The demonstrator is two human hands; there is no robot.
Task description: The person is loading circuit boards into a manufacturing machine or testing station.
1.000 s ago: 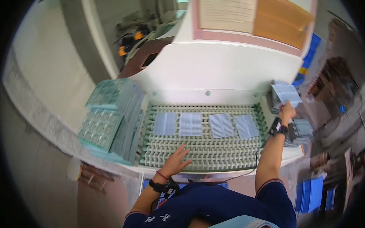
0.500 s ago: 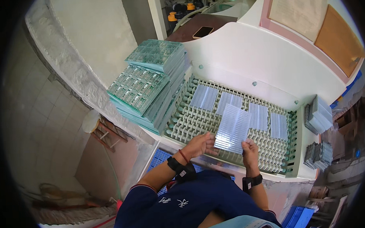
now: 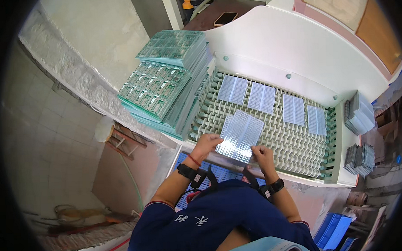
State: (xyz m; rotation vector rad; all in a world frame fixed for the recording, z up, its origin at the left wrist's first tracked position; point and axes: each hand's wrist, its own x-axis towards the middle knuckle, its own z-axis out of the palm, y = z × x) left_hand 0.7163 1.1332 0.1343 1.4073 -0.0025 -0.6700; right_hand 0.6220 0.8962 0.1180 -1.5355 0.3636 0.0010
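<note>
A shiny whitish circuit board panel [image 3: 242,133] with a fine grid is held at its near corners between my two hands. My left hand [image 3: 207,146] pinches its left edge, and my right hand [image 3: 263,158] grips the near right corner. It is tilted over the near side of a conveyor bed of white rollers [image 3: 295,151]. A second panel edge shows along its left side; I cannot tell whether that one is held too. Farther back, similar panels lie flat on the rollers, among them one panel [image 3: 262,98] in the middle and another [image 3: 316,120] at the right.
A tall stack of green circuit boards [image 3: 155,89] stands left of the rollers. Upright bundles of panels [image 3: 359,113] sit on the right edge. A white curved guard [image 3: 260,39] rises behind; a phone [image 3: 226,19] lies beyond it. Blue crates [image 3: 332,231] are at lower right.
Both hands have drawn the held panel nearer and to the left, and my left hand now grips its edge where its fingers were spread before. The view has shifted slightly.
</note>
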